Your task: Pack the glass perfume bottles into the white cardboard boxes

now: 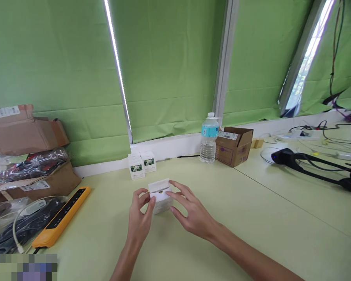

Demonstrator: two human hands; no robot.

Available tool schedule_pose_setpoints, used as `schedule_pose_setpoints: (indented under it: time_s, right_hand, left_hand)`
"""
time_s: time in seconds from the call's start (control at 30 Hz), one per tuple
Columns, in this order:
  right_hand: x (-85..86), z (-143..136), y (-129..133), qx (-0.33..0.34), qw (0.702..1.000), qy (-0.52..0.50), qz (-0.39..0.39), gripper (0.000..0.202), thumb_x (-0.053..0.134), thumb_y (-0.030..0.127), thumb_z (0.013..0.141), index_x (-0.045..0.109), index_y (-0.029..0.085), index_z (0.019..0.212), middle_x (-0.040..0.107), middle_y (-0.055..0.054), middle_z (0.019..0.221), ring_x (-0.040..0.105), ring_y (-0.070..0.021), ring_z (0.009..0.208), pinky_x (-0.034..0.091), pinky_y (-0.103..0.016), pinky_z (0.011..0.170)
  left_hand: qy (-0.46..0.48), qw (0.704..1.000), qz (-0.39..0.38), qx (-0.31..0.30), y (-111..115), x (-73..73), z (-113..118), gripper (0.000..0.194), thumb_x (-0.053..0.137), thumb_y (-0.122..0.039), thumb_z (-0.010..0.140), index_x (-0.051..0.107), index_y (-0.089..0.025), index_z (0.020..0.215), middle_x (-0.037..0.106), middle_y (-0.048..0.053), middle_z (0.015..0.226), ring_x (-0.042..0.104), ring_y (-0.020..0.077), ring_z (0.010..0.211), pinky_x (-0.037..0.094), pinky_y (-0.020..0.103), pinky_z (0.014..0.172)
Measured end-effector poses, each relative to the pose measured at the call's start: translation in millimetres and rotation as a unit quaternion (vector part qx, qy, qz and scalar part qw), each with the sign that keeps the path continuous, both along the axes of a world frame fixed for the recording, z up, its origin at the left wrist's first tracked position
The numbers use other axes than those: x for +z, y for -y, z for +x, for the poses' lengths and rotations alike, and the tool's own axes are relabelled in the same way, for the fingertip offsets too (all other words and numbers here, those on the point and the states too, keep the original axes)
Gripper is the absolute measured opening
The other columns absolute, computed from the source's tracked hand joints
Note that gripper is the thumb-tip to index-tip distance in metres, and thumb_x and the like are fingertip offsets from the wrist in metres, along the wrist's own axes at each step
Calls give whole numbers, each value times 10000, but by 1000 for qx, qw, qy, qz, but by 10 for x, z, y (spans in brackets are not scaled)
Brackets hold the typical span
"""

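A small white box (163, 203) stands on the pale green table (222, 203), its top flap raised at the back. My left hand (141, 212) holds the box's left side, thumb at the front corner and fingers curled behind. My right hand (190, 208) is at the right side with its fingers apart; one fingertip touches the raised flap and another the top edge. Behind the box, against the wall, stand small white boxes (136, 168) with a green and white picture on them.
A water bottle (208, 142) and an open cardboard box (233, 148) stand at the back. On the left lie an orange power strip (61, 218), bagged items and cardboard boxes (49, 181). A black headset-like device (307, 164) and cables are on the right.
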State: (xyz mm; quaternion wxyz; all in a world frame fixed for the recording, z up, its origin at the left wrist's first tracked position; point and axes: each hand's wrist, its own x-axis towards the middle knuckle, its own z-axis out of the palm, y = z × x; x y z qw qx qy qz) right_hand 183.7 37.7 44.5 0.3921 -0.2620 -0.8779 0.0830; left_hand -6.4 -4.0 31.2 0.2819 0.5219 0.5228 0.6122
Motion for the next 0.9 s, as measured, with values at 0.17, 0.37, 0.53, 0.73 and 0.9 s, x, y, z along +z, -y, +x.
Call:
schedule_pose_setpoints:
  time_s: [0.17, 0.37, 0.53, 0.73, 0.9]
  right_hand:
    - [-31, -27, -18, -20, 1000, 3, 8, 410, 534, 229, 862, 523, 255, 1270, 421, -117, 1368, 402, -273, 1266, 518, -421, 909]
    - [-28, -39, -15, 23, 987, -144, -70, 406, 524, 271, 884, 435, 235, 1279, 494, -112, 1323, 523, -225, 1171, 533, -407, 910]
    - [-26, -56, -27, 30, 993, -101, -55, 404, 495, 303, 914, 475, 260, 1314, 557, -80, 1294, 539, -225, 1171, 513, -410, 949]
    - [-95, -65, -124, 3, 995, -101, 9, 329, 481, 263, 928, 565, 290, 1245, 628, -39, 1209, 576, -200, 1127, 520, -388, 942]
    - [-90, -70, -133, -5, 994, -107, 22, 310, 488, 240, 924, 589, 286, 1213, 652, -38, 1165, 598, -193, 1088, 546, -372, 898]
  left_hand:
    - [64, 997, -33, -4, -24, 46, 52, 342, 570, -403, 822, 493, -192, 1080, 674, 73, 995, 644, 198, 908, 483, 295, 753]
    - [16, 999, -7, -29, -22, 82, 34, 292, 552, -380, 827, 611, -168, 1018, 679, 78, 1014, 629, 208, 917, 479, 297, 762]
    - [7, 1000, 4, -29, -38, 15, -8, 309, 562, -411, 827, 609, -185, 1033, 671, 76, 1033, 627, 208, 952, 490, 297, 791]
    - [-21, 999, 35, -13, -51, -78, -48, 338, 546, -400, 845, 603, -211, 1119, 635, 78, 1171, 598, 208, 1073, 476, 327, 916]
    - [-70, 995, 53, -41, 20, -42, -62, 346, 504, -374, 874, 609, -231, 1170, 584, 82, 1280, 545, 240, 1172, 468, 366, 958]
